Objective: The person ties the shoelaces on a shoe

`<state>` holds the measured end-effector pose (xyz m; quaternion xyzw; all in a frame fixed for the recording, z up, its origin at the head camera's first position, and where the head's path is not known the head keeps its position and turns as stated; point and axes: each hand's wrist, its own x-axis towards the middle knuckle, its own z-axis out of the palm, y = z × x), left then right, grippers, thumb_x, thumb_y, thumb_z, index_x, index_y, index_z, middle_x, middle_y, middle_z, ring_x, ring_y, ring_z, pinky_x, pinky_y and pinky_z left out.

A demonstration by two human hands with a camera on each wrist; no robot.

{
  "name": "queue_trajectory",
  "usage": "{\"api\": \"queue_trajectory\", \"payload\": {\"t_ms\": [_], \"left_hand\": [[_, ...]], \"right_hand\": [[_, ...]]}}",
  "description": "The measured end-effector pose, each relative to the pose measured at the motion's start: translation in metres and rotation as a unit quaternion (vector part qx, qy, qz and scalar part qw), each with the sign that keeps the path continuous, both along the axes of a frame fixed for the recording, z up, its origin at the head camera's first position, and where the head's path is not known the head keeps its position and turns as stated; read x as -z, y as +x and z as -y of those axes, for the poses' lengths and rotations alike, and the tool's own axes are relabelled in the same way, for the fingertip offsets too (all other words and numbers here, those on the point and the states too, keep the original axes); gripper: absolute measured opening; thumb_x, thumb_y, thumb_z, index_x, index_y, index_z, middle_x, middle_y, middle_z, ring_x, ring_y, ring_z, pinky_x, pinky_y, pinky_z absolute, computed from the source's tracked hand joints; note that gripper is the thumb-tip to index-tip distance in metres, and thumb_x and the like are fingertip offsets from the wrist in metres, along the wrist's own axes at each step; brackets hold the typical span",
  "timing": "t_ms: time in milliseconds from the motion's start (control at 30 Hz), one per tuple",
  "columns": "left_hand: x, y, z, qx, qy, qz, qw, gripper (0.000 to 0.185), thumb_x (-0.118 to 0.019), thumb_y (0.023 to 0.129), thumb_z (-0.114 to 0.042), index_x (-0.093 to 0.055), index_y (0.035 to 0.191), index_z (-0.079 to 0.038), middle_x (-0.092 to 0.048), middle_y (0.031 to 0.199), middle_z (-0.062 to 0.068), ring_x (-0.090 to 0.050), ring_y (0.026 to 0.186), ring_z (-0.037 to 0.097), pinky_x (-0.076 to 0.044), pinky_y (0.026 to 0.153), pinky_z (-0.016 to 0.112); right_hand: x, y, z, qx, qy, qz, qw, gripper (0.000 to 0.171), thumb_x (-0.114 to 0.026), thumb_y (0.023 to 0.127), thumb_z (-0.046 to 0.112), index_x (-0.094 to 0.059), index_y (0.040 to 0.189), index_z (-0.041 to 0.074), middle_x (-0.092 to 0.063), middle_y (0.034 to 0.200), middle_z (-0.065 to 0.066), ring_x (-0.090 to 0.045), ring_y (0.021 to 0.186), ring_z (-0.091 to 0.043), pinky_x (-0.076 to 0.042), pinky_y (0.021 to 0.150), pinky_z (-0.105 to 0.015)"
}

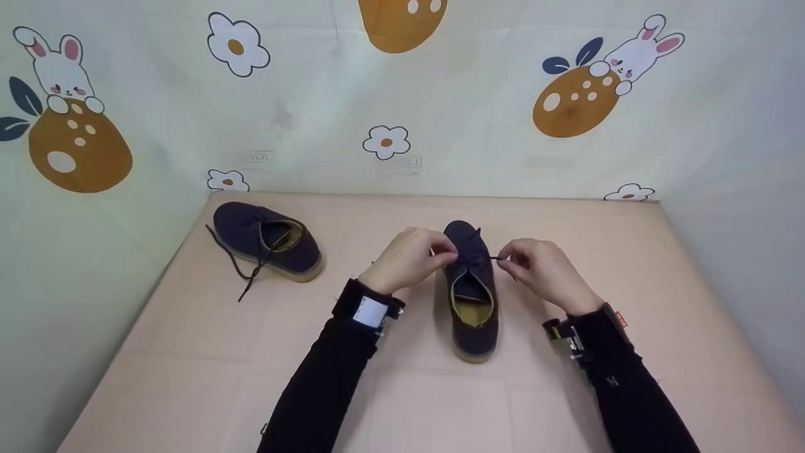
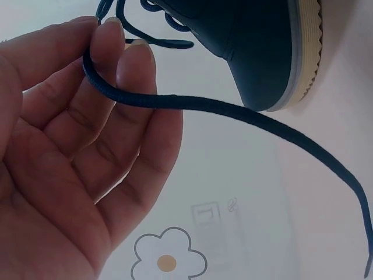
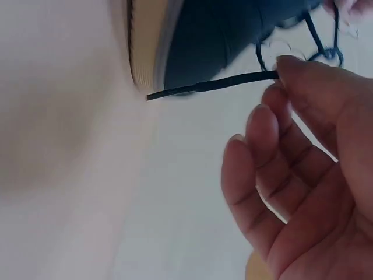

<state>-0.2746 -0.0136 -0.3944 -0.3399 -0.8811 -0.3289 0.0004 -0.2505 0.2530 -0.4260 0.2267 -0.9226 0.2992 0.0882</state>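
The left hand (image 1: 409,258) pinches one lace end (image 2: 233,111) between thumb and fingertips, the other fingers loosely curled, so the cord runs taut from the eyelets. The right hand (image 1: 544,270) pinches the other lace end (image 3: 215,84) the same way, pulling outward. Between them stands the shoe (image 1: 471,296), toe pointing away from the person, which keeps its lacing within reach of both hands. A second shoe (image 1: 267,239) lies well left of the shoe, laces loose, on the table (image 1: 188,340).
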Motion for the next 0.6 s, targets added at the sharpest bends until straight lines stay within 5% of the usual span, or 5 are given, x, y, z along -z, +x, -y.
{"api": "queue_trajectory", "payload": {"t_ms": [200, 433, 533, 600], "left_hand": [[0.003, -0.005, 0.004, -0.004, -0.007, 0.006, 0.9999, 0.012, -0.07, 0.094, -0.019, -0.077, 0.096, -0.011, -0.073, 0.089, -0.003, -0.065, 0.083, 0.011, -0.049, 0.081, 0.029], [0.004, -0.008, 0.011, -0.003, -0.005, 0.022, 0.9997, 0.01, -0.07, 0.093, -0.017, -0.077, 0.094, -0.01, -0.071, 0.084, -0.004, -0.063, 0.078, 0.01, -0.05, 0.077, 0.028], [0.003, -0.008, 0.013, -0.005, -0.011, 0.033, 0.9994, 0.009, -0.07, 0.093, -0.017, -0.077, 0.092, -0.01, -0.07, 0.083, -0.005, -0.063, 0.076, 0.009, -0.05, 0.075, 0.028], [0.003, -0.008, 0.014, -0.004, -0.017, 0.038, 0.9991, 0.009, -0.071, 0.093, -0.016, -0.077, 0.092, -0.01, -0.07, 0.082, -0.005, -0.063, 0.076, 0.009, -0.05, 0.074, 0.028]], "right_hand": [[-0.012, 0.0, -0.04, 0.07, 0.045, 0.04, 0.996, 0.005, -0.07, 0.093, 0.013, -0.072, 0.092, 0.009, -0.061, 0.062, 0.001, -0.051, 0.054, -0.013, -0.04, 0.056, -0.032], [-0.023, 0.009, -0.072, 0.166, 0.11, 0.129, 0.972, 0.013, -0.067, 0.092, 0.012, -0.07, 0.1, 0.002, -0.068, 0.076, -0.008, -0.058, 0.057, -0.019, -0.042, 0.055, -0.035], [-0.024, 0.01, -0.066, 0.159, 0.122, 0.136, 0.97, 0.022, -0.069, 0.09, 0.012, -0.069, 0.109, 0.001, -0.068, 0.081, -0.009, -0.059, 0.065, -0.021, -0.044, 0.059, -0.036], [-0.022, 0.008, -0.054, 0.127, 0.112, 0.115, 0.979, 0.026, -0.071, 0.09, 0.011, -0.069, 0.113, 0.001, -0.067, 0.082, -0.007, -0.058, 0.069, -0.021, -0.045, 0.062, -0.037]]}}
